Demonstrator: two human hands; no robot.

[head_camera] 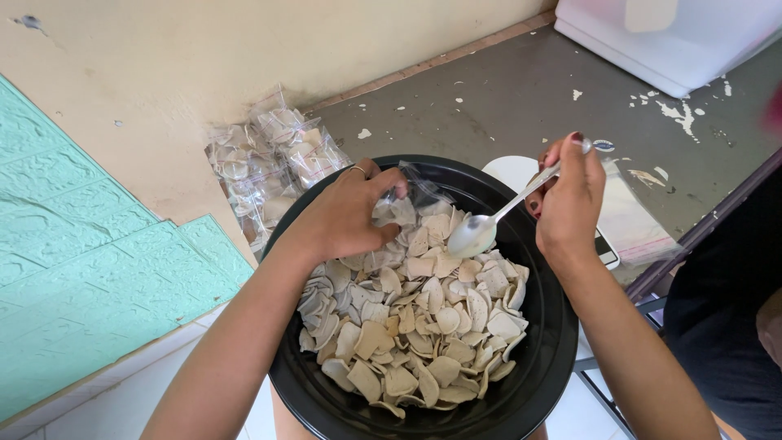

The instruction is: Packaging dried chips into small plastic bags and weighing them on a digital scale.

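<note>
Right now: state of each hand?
Left hand: closed on a clear plastic bag over the chips.
Right hand: closed, holding a spoon.

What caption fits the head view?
Right hand holds metal spoon over pale chips in black round bowl.

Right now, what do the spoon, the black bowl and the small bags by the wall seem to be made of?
The spoon looks like polished metal: silvery, with bright reflections. The black bowl seems to be smooth plastic with a soft sheen, though coated metal is possible. The small bags look like thin clear plastic film: transparent, crinkled and glinting.
</note>
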